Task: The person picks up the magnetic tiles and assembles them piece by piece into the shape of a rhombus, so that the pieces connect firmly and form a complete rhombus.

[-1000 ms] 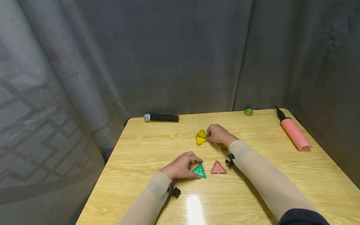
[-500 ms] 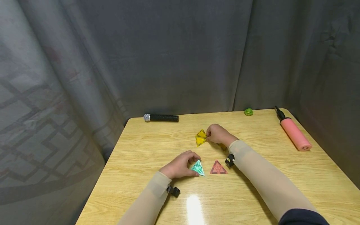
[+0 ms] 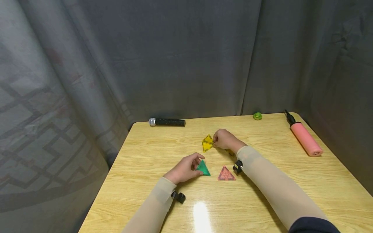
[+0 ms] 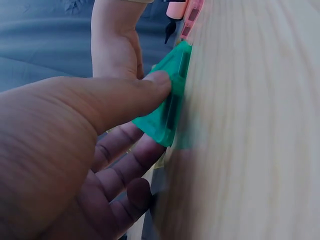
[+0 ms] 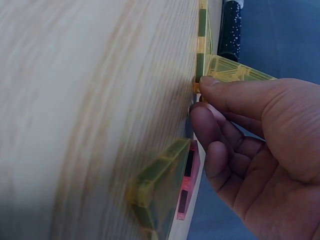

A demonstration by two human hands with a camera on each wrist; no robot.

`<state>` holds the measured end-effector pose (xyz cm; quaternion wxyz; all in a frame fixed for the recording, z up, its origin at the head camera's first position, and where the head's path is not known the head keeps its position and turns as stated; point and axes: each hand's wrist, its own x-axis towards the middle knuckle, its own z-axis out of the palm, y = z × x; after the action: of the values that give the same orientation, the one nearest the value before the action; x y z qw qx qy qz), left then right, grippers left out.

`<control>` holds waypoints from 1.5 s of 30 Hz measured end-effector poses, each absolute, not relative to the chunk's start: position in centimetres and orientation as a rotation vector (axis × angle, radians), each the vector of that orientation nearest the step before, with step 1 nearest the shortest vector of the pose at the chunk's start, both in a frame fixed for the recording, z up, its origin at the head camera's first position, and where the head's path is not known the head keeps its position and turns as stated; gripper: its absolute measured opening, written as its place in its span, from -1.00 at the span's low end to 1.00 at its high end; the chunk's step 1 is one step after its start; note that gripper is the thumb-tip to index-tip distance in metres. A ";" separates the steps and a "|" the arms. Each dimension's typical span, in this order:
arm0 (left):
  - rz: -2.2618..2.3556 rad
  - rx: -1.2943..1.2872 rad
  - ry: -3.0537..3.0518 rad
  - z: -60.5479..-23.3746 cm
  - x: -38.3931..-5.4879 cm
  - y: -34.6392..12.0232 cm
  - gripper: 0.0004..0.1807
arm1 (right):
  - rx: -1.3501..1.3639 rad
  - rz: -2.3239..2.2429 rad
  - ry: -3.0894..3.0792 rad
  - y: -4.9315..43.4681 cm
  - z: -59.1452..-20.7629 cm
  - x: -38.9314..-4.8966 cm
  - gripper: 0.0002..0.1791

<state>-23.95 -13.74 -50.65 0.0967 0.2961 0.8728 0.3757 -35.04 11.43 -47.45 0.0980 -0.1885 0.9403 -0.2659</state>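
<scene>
My left hand (image 3: 194, 167) pinches a green triangle tile (image 3: 203, 169) between thumb and fingers, and the tile is tipped up on the wooden table (image 3: 262, 200). In the left wrist view the thumb presses the green tile (image 4: 167, 107) against the fingers of that hand (image 4: 155, 117). Farther back, my right hand (image 3: 217, 139) pinches the corner of two joined yellow triangle tiles (image 3: 208, 143). The right wrist view shows thumb and forefinger of the right hand (image 5: 202, 100) on a raised yellow tile (image 5: 235, 70). A red triangle tile (image 3: 226, 174) lies flat between my arms. Another yellowish tile (image 5: 160, 185) lies under the right wrist.
A black microphone (image 3: 167, 122) lies at the table's back left edge. A pink hand pump (image 3: 305, 137) lies at the right, and a small green object (image 3: 257, 116) sits at the back edge. Grey curtains close in behind and on both sides.
My left hand has raised the green tile from flat on the table onto its edge and drawn it slightly back and left. The right hand has stayed on the yellow tiles.
</scene>
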 end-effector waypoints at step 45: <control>1.417 0.601 2.678 -50.9 -25.3 -15.6 -0.61 | -0.622 -0.754 2.798 10.9 -47.7 -34.6 -0.78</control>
<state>-25.25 -15.60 -50.90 0.0266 0.1946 0.8667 0.4586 -34.65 10.94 -47.73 0.0889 -0.2090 0.9403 -0.2534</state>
